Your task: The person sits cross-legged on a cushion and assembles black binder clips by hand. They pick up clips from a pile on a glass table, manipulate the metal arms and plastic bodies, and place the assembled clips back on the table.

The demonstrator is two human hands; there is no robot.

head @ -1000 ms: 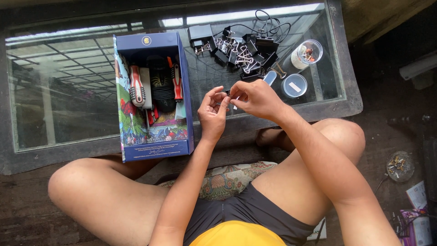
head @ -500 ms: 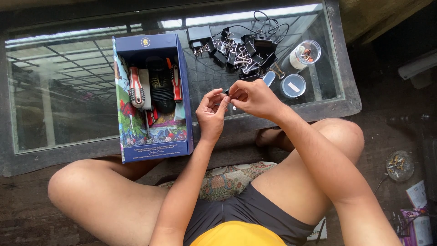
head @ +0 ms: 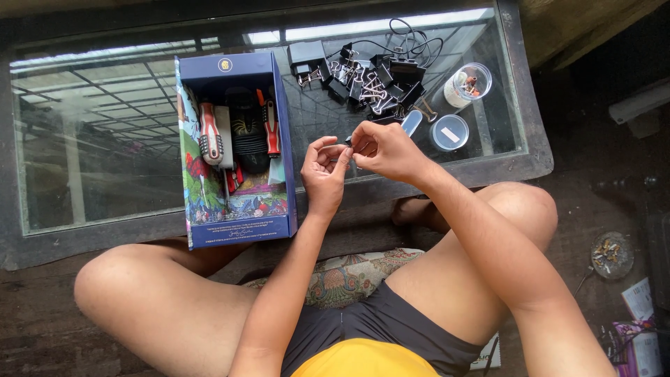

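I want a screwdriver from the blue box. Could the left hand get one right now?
Probably yes: the blue box lies open beside the left hand, red-handled screwdrivers uncovered. Both hands are busy pinching something small, though.

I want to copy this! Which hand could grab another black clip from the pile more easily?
Probably the right hand. It sits closer to the pile of black binder clips on the glass table. The left hand is nearer the blue box instead.
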